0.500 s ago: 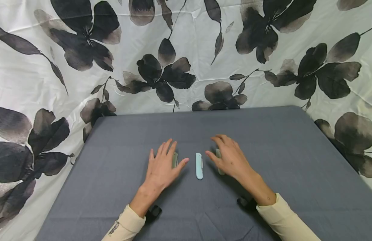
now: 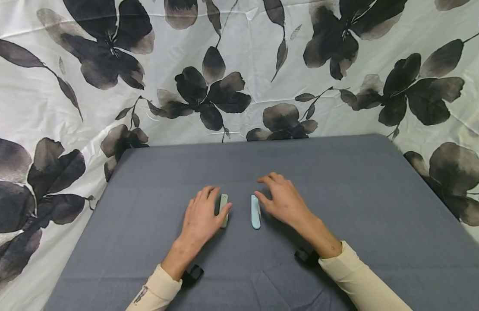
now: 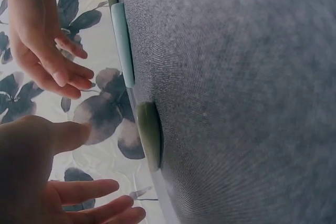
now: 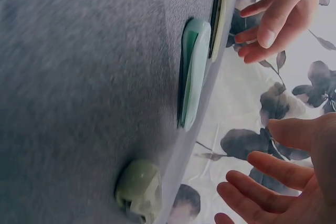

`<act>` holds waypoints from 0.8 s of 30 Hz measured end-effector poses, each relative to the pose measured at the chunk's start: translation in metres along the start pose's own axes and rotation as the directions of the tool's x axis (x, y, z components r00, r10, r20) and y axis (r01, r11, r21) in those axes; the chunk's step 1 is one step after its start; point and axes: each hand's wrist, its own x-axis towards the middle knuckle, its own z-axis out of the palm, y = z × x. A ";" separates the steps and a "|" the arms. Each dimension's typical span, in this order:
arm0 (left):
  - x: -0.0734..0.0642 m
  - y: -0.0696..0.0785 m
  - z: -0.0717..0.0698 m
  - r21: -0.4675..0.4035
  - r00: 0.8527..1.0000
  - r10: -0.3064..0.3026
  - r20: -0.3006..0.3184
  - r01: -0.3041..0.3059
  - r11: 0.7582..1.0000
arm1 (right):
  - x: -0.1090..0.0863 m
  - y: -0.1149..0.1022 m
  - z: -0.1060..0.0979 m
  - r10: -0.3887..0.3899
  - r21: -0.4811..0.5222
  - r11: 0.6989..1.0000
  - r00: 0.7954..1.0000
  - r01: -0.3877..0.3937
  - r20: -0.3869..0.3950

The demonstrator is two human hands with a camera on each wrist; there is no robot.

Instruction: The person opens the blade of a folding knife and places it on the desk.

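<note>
Three folded pocket knives lie on the grey cloth in a row. My left hand (image 2: 200,216) hovers beside the left, olive-green knife (image 2: 224,211), its thumb overlapping that knife in the head view. A light blue knife (image 2: 255,211) lies in the middle. Just right of it my right hand (image 2: 284,201) is held above the cloth, fingers loosely bent, thumb near the blue knife's far end. Beneath the right hand is another green knife (image 4: 139,190), hidden in the head view. Both wrist views show the hands holding nothing, with fingers apart.
A grey cloth (image 2: 146,255) covers the table. Behind it hangs a white curtain (image 2: 239,39) with dark flowers, reaching down to the table's far edge. A small black device (image 2: 193,274) sits under the left wrist, another (image 2: 306,255) under the right.
My right hand has shifted left toward the light blue knife, now covering the right green knife in the head view. My left hand has moved slightly left and nearer me, uncovering more of its green knife.
</note>
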 end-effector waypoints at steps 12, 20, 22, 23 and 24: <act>-0.002 -0.004 -0.003 -0.009 0.999 -0.036 -0.001 0.036 0.999 | 0.011 -0.015 0.012 0.000 0.064 0.998 0.999 -0.003 0.044; -0.006 -0.008 -0.003 -0.028 0.998 -0.062 0.027 0.063 0.998 | 0.015 -0.022 0.017 -0.004 0.074 0.997 0.997 -0.002 0.082; -0.006 -0.008 -0.003 -0.035 0.997 -0.072 0.040 0.073 0.997 | 0.016 -0.023 0.019 -0.010 0.087 0.996 0.996 0.003 0.085; -0.006 -0.009 -0.003 -0.038 0.996 -0.077 0.047 0.079 0.996 | 0.017 -0.023 0.020 -0.015 0.094 0.996 0.996 0.007 0.085; -0.006 -0.009 -0.004 -0.040 0.995 -0.080 0.053 0.082 0.996 | 0.018 -0.022 0.021 -0.019 0.101 0.995 0.996 0.011 0.086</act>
